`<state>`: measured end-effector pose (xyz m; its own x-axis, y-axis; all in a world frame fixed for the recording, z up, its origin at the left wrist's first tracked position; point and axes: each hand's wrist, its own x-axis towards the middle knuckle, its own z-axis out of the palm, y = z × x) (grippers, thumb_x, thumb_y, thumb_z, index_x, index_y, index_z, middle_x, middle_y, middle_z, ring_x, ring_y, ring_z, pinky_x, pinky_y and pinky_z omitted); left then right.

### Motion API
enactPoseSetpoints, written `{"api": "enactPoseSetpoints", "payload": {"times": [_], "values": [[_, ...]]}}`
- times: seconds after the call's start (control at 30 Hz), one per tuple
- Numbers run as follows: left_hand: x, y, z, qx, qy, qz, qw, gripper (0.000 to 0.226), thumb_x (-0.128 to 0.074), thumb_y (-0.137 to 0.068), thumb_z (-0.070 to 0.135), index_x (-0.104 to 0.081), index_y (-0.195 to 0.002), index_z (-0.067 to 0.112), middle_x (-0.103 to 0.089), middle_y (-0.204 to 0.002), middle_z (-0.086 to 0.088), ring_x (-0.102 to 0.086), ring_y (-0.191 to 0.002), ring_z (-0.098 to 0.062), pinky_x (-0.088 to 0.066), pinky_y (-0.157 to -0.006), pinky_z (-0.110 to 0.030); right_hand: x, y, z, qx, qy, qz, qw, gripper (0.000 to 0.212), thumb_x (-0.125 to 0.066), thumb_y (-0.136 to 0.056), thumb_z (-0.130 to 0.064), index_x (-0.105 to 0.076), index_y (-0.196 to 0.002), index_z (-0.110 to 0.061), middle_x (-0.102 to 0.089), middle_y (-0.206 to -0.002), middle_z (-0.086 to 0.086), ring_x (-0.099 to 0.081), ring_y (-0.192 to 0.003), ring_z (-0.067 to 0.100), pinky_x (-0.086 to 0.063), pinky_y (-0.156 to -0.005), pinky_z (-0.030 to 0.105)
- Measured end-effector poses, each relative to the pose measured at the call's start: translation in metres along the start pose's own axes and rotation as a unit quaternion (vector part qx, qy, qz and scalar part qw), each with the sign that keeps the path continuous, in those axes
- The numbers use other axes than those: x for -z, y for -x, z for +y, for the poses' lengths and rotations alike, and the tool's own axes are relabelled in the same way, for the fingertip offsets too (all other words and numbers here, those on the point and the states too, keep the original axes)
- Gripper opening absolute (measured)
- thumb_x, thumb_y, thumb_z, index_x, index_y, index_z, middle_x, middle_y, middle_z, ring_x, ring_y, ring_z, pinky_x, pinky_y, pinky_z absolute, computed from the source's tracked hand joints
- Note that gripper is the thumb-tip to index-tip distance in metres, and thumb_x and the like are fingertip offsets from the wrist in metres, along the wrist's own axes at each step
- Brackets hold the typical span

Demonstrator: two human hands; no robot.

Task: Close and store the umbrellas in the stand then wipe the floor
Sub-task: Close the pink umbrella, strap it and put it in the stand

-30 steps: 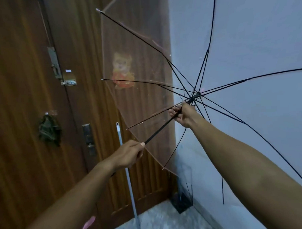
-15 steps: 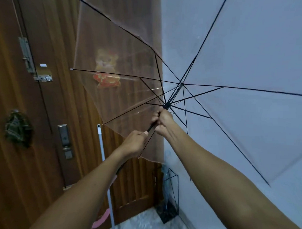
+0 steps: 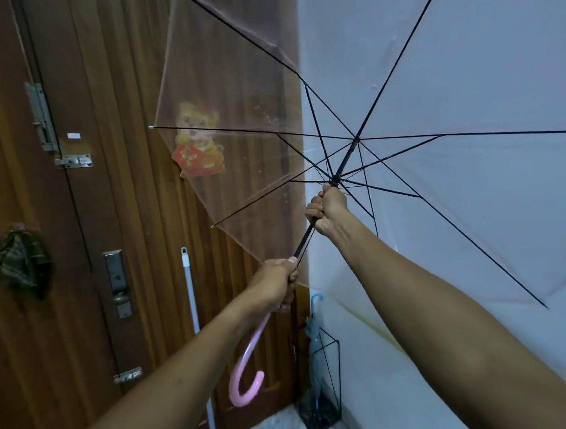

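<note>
I hold an open transparent umbrella (image 3: 463, 89) with black ribs out in front of me, its canopy spread across the upper right. My left hand (image 3: 274, 285) grips the top of its pink hooked handle (image 3: 245, 376). My right hand (image 3: 328, 209) is closed around the black shaft just below the runner where the ribs meet. Low in the corner stands a black wire umbrella stand (image 3: 326, 376). A folded pale blue umbrella (image 3: 313, 332) with a blue hook handle is in it.
A brown wooden door (image 3: 121, 220) with a lock (image 3: 119, 284), bolts and a cartoon sticker fills the left. A white mop pole (image 3: 191, 297) leans against it. A pale wall (image 3: 408, 354) is on the right. Speckled floor (image 3: 276, 426) shows at the bottom.
My right hand has slid down the shaft toward my left hand, pulling the runner away from the canopy's centre. The view has tilted down, so the pink handle and the stand show more.
</note>
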<state>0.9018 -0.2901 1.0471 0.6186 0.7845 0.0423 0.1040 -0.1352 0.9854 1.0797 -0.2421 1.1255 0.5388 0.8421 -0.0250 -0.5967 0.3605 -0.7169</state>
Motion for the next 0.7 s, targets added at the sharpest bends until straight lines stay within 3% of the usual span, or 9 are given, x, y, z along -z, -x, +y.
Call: {"api": "enactPoseSetpoints", "payload": {"times": [0.17,0.27,0.4,0.47,0.6,0.7], "values": [[0.015,-0.018,0.007,0.017,0.049,0.02,0.998,0.046,-0.033,-0.107,0.031,-0.034,-0.063,0.019,-0.025,-0.044,0.005,-0.02,-0.036,-0.01,-0.019,-0.046,-0.016,-0.017,0.009,0.043,-0.037,0.004,-0.048,0.998,0.043,-0.034,-0.109,-0.029,-0.036,-0.067,-0.019,-0.029,-0.047,-0.004,-0.027,-0.032,0.009,-0.024,-0.032,0.013],[0.013,-0.028,0.012,0.023,0.053,0.037,0.998,0.05,-0.034,-0.107,0.032,-0.033,-0.059,0.019,-0.025,-0.038,0.006,-0.019,-0.03,-0.008,-0.018,-0.044,-0.013,-0.016,0.01,0.063,-0.084,-0.012,-0.083,0.993,0.042,-0.03,-0.108,-0.025,-0.032,-0.066,-0.019,-0.023,-0.041,-0.005,-0.017,-0.027,0.008,-0.013,-0.028,0.011],[0.009,-0.026,0.006,0.001,0.011,0.037,0.999,0.047,-0.04,-0.106,0.03,-0.05,-0.063,0.012,-0.034,-0.034,0.003,-0.028,-0.027,-0.01,-0.024,-0.043,-0.022,-0.014,0.001,0.058,-0.032,0.027,-0.061,0.997,0.039,-0.029,-0.104,-0.016,-0.026,-0.066,-0.022,-0.017,-0.042,-0.007,-0.011,-0.028,0.006,-0.01,-0.028,0.012],[0.013,-0.016,0.001,0.002,0.009,-0.008,1.0,0.045,-0.039,-0.106,0.03,-0.058,-0.073,0.006,-0.041,-0.038,-0.001,-0.036,-0.032,-0.013,-0.03,-0.042,-0.021,-0.013,-0.001,0.046,-0.01,0.041,-0.059,0.997,0.041,-0.028,-0.106,-0.019,-0.025,-0.065,-0.024,-0.017,-0.042,-0.008,-0.011,-0.029,0.006,-0.009,-0.028,0.013],[0.023,0.006,-0.018,-0.042,-0.025,-0.09,0.995,0.038,-0.034,-0.108,0.028,-0.056,-0.088,0.005,-0.048,-0.051,-0.005,-0.043,-0.041,-0.016,-0.04,-0.046,-0.023,-0.013,-0.003,0.021,0.022,0.056,-0.035,0.998,0.043,-0.027,-0.109,-0.022,-0.028,-0.065,-0.023,-0.017,-0.041,-0.008,-0.011,-0.03,0.006,-0.009,-0.03,0.013],[0.02,0.011,-0.025,-0.056,-0.012,-0.035,0.998,0.039,-0.031,-0.108,0.032,-0.05,-0.082,0.01,-0.039,-0.051,-0.002,-0.035,-0.043,-0.015,-0.033,-0.048,-0.024,-0.018,-0.001,0.015,0.02,0.057,-0.038,0.997,0.042,-0.025,-0.109,-0.02,-0.027,-0.067,-0.022,-0.018,-0.04,-0.007,-0.012,-0.029,0.006,-0.008,-0.03,0.014]]}}
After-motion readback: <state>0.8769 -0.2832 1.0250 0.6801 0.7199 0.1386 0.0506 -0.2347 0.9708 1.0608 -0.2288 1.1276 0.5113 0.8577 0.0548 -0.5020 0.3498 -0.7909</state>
